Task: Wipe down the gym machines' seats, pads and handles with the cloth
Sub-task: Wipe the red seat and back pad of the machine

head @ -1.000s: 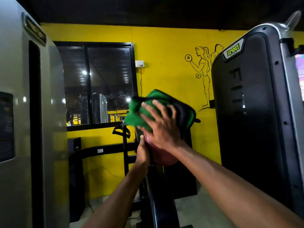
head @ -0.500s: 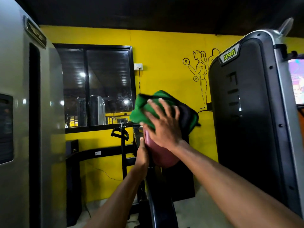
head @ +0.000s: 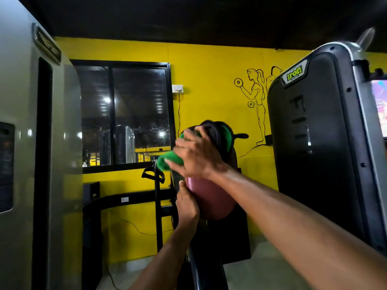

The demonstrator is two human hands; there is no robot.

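Note:
A dark red rounded pad (head: 209,200) stands at the top of a black machine frame in the middle of the view. A green cloth with black edging (head: 168,162) is draped over the pad's top. My right hand (head: 196,154) presses flat on the cloth with its fingers spread, blurred by motion. Below it, my left hand (head: 186,204) grips the pad's left edge from the side. The top of the pad is hidden under the cloth and my hand.
A tall grey machine housing (head: 31,164) stands close on the left and a black weight-stack cover (head: 322,143) on the right. Behind are a yellow wall, a dark window (head: 125,114) and a hanging cable handle (head: 152,175). A narrow strip of floor runs between the machines.
My right hand has swept the cloth down and leftward over the pad's top; the cloth is now more bunched under the fingers. My left hand keeps its grip on the pad's edge.

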